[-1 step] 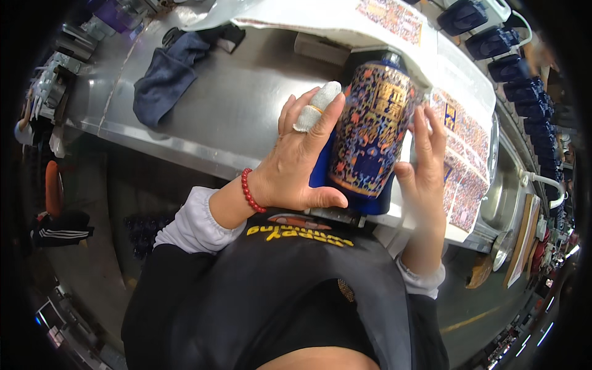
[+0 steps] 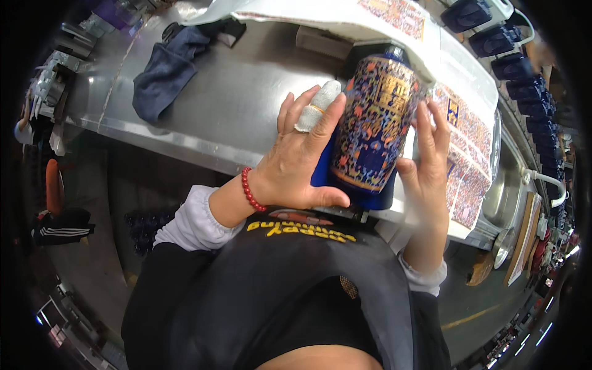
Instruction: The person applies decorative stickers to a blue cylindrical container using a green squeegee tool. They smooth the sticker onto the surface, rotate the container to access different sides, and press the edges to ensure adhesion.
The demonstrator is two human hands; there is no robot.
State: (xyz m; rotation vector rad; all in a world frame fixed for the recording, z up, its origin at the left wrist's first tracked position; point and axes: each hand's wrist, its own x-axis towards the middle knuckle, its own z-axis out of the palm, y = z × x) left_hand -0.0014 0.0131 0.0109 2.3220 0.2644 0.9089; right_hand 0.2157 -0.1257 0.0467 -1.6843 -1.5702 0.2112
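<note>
Dark blue cloth (image 2: 166, 77) lies crumpled on the steel worktable (image 2: 246, 68), well left of the patterned bottle (image 2: 373, 126). Left hand (image 2: 291, 163), red bead bracelet (image 2: 248, 190) and pale finger cot (image 2: 325, 95) on, just left of bottle: fingers spread, not wrapped round it; contact can't tell. Thumb overlaps the blue at bottle's lower left. White tray (image 2: 320, 42) beyond bottle, to its left. Bottle between both hands, neck pointing away from person: deep blue, dense orange, red and pale floral pattern, gold characters high on front, gold line near base. Right hand (image 2: 427, 161) just right of bottle, loosely open, no grasp; contact can't tell. Right of bottle: matching printed sheets (image 2: 467, 145) with dark label panels, then steel sink (image 2: 501, 194); blue bottles (image 2: 538, 108) rowed farther right.
</note>
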